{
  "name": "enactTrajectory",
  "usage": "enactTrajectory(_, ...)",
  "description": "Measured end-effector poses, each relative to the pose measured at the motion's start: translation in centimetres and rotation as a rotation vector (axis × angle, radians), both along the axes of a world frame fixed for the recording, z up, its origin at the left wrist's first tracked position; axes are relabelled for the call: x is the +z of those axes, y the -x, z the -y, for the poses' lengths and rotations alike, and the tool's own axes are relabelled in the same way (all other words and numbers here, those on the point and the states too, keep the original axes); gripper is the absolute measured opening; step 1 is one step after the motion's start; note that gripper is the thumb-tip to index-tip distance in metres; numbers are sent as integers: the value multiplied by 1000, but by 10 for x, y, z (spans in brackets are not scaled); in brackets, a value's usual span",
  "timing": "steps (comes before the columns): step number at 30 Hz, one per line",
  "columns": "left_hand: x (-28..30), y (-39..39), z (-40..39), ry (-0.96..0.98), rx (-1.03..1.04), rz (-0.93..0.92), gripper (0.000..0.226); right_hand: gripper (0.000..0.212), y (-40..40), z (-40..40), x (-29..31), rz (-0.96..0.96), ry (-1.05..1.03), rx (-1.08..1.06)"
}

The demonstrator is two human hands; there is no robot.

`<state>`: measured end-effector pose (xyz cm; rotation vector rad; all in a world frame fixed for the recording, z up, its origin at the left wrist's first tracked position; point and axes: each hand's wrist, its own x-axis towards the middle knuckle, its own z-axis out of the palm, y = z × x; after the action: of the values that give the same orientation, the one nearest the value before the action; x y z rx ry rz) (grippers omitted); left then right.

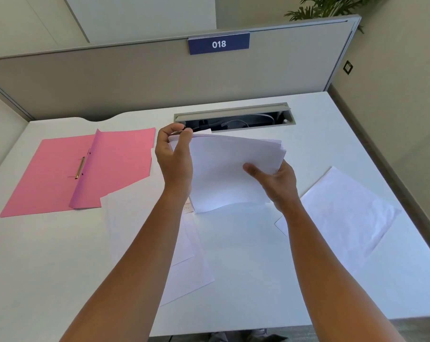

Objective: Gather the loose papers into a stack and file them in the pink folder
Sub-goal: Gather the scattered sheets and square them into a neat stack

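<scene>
The stack of papers point(223, 174) is held in the air above the white desk point(246, 255), and its sheets fan apart at the far right corner; a loose hold there could let some slide out. More sheets lie on the desk at the right point(344, 213) and under the left forearm point(184, 275), easy to miss. The left hand point(175, 160) pinches the stack's far left corner, arm reaching forward. The right hand point(276, 183) grips the right edge, thumb on top. The pink folder point(60, 183) lies open at the left.

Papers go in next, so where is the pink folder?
In the head view, the pink folder lies open on the desk's left side, left of the left hand.
</scene>
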<state>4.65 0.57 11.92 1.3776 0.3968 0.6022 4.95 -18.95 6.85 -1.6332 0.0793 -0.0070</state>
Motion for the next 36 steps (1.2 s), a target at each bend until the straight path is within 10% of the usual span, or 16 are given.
enactTrajectory(10,-50,24,-5,-110,-204,-159,59,40,-1,1,-12,-127,-5,69)
enactTrajectory(23,-66,32,-10,-71,-171,-122,37,37,4,5,-16,-70,-115,42)
enactTrajectory(29,-84,42,-6,39,-183,-286,93,35,15,10,-29,-91,-115,44)
enactTrajectory(36,-98,43,2,178,-164,-317,72,42,30,-4,-40,-140,-209,-30)
